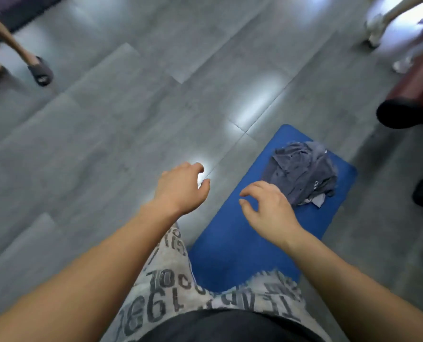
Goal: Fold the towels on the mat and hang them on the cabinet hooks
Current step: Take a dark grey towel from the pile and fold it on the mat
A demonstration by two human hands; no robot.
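A blue mat lies on the grey tiled floor at the lower right. A crumpled grey towel sits in a heap near the mat's far end. My left hand hovers over the bare floor just left of the mat, fingers loosely curled, holding nothing. My right hand hangs above the mat, just short of the towel's near edge, fingers relaxed and empty. No cabinet or hooks are in view.
Other people's feet stand around: grey slippers at the upper left, black shoes and a dark red trouser leg at the right edge, white shoes at the top right. Open grey floor lies ahead.
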